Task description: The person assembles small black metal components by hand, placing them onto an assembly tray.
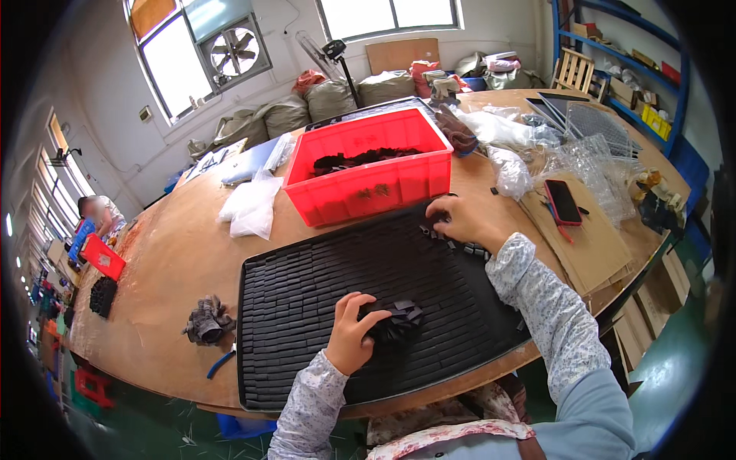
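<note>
A shallow black tray (pixel 307 307) lies before me, covered with rows of small flat black strips. My left hand (pixel 353 330) rests over its near middle, fingers apart and bent, touching a loose heap of black pieces (pixel 400 320). At the tray's far right corner, my right hand (pixel 461 219) is closed in a pinch on a small black piece (pixel 426 229), partly hidden by the fingers. Several loose dark pieces (pixel 475 250) lie just below that hand. Plain black surface shows along the tray's right side.
Behind the tray stands a red crate (pixel 368 192) holding black pieces. White plastic bags (pixel 253 205) lie left of it. Dark gloves (pixel 208 320) and a blue-handled tool (pixel 221 363) lie left of the tray. To the right, a phone (pixel 563 202) rests on cardboard (pixel 594 253).
</note>
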### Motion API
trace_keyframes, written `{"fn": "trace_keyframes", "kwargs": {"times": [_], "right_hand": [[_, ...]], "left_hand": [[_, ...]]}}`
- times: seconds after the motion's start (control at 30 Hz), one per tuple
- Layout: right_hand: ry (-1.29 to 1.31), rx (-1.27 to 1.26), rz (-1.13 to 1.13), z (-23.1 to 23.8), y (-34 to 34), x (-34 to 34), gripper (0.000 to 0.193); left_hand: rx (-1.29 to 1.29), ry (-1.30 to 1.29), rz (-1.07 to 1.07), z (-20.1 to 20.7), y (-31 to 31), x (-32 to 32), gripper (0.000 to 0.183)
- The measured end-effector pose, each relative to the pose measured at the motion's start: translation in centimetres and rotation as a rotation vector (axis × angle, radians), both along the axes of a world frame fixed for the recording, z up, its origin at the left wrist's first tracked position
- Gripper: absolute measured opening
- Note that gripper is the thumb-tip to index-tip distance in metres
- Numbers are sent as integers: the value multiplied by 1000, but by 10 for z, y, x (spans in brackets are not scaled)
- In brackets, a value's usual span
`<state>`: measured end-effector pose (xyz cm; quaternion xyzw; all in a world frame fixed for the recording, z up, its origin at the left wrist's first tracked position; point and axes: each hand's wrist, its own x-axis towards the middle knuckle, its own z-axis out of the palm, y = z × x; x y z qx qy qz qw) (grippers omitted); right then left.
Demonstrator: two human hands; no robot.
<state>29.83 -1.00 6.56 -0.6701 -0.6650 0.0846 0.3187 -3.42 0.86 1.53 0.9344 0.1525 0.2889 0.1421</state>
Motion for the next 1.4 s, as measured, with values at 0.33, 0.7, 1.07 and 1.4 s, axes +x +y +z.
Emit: {"fn": "trace_keyframes", "kwargs": {"times": [0.33,0.7,1.07,1.4], "right_hand": [[-75,-286,-39,-61,62,21,47],[-69,-330,-102,-72,58,20,39],[-187,-397,-189,-46,33,8,33],[-216,-77,-220,-48,-21,22,30]], "left_hand": [[12,-57,59,14,5,-13,58],[-41,18,-20,-14,-5,58,44],[18,9,-23,-17,2,44,25],[-107,-176,-71,-6,12,37,13]]}}
